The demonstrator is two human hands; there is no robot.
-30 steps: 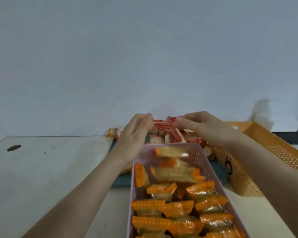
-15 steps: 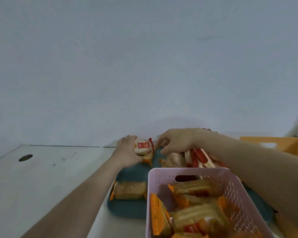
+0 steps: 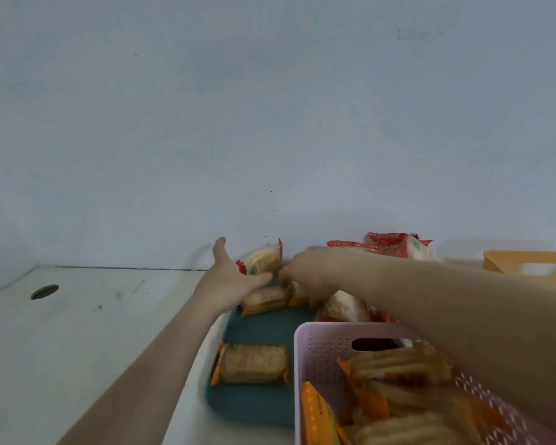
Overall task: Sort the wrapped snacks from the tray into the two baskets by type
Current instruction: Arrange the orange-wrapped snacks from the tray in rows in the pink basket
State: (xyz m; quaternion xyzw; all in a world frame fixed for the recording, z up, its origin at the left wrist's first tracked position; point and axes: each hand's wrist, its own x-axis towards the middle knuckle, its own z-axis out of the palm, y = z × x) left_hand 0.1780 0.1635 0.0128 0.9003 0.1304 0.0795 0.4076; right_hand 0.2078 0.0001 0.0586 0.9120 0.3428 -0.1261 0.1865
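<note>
So, snacks first: a red-wrapped snack [image 3: 264, 261] stands tilted at the far left corner of the teal tray [image 3: 257, 403], right by the wall. Just in front of it lies an orange-wrapped snack [image 3: 265, 298]. A second orange-wrapped snack [image 3: 252, 364] lies flat nearer the camera on the tray's left side, w/ bare tray btwn the two. A pile of red-wrapped snacks [image 3: 395, 247] sits at the tray's back right, partly hidden behind the person's right forearm.

Left hand [image 3: 228, 277] is spread wide, thumb up, fingers straight and pointing right, just beside the red-wrapped snack. It's curled round nothing, and can't tell if it touches the wrapper. Right hand [image 3: 312, 271] reaches across w/ fingers curled down, tips next to the left fingertips. Too blurry to tell if they pinch anything.

Pink basket [image 3: 302, 364] sits bottom right, overlapping the tray's near right part, holding orange-wrapped snacks [image 3: 395, 364]. Orange basket [image 3: 527, 263] is at the far right, well apart. All on a white table [image 3: 77, 332] w/ a round hole [image 3: 44, 291] at the left.
</note>
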